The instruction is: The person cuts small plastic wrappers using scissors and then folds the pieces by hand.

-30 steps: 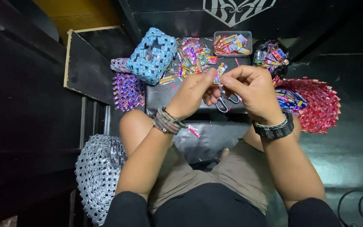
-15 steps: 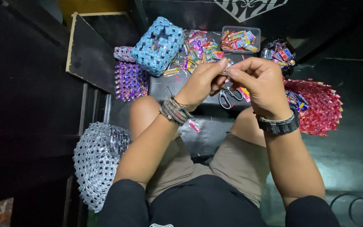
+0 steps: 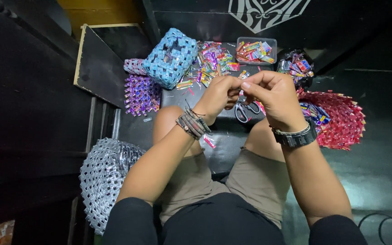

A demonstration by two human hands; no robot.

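In the head view, the left hand (image 3: pixel 221 95) and the right hand (image 3: pixel 271 97) meet fingertip to fingertip above the knees. Both are curled and pinch one small folded wrapper strip (image 3: pixel 242 76); only its tip shows between the thumbs, and the rest is hidden by the fingers. The left wrist carries stacked bracelets (image 3: pixel 192 123), the right a dark wristwatch (image 3: pixel 296 136).

Just beneath the hands, grey-handled scissors (image 3: pixel 246 110) lie on the black surface (image 3: pixel 225 149), partly covered by the right hand. A loose heap of coloured wrappers (image 3: pixel 214 61) sits just beyond the hands, beside a clear plastic tray (image 3: pixel 256 50) holding more strips.

On the left, a blue woven pouch (image 3: pixel 171 56) leans on a purple woven panel (image 3: pixel 141 93), near the edge of a dark board (image 3: pixel 98 63). On the right, a red woven basket (image 3: pixel 339 119) with wrappers inside lies close to the right wrist. A silver woven basket (image 3: pixel 105 177) stands by the left elbow. Bare dark room shows between the knees and low on the right.
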